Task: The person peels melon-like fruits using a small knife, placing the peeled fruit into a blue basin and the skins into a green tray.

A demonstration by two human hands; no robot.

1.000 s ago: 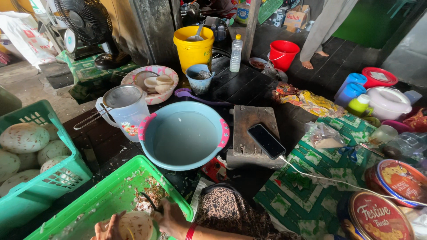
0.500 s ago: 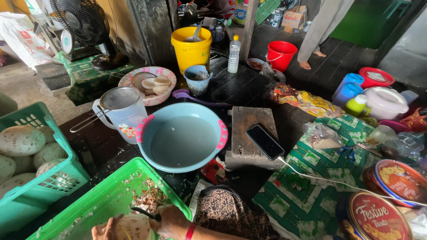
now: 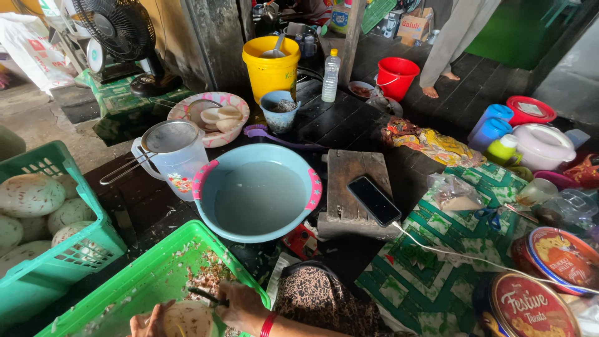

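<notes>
At the bottom edge my left hand (image 3: 146,323) cups a pale, round peeled fruit (image 3: 186,318) over a bright green basket (image 3: 134,274) littered with brown and white scrapings. My right hand (image 3: 240,304), with a red band at the wrist, grips a thin dark blade (image 3: 203,294) whose tip rests against the fruit's top. Both hands are partly cut off by the frame edge. Just beyond the basket stands a light blue basin (image 3: 259,195) with pink handles, holding cloudy water.
A teal basket (image 3: 93,249) with several pale round fruits sits at left. Behind the basin are a jug with a strainer (image 3: 171,156), a yellow bucket (image 3: 270,65), a red bucket (image 3: 396,78) and a fan (image 3: 118,31). A phone (image 3: 374,200) lies on a wooden stool; biscuit tins (image 3: 521,306) stand at right. Another person's bare feet (image 3: 437,87) stand at the back.
My right hand has shifted left over the fruit with the blade, and both hands show slightly more. The view has drifted a little; the other things stay put.
</notes>
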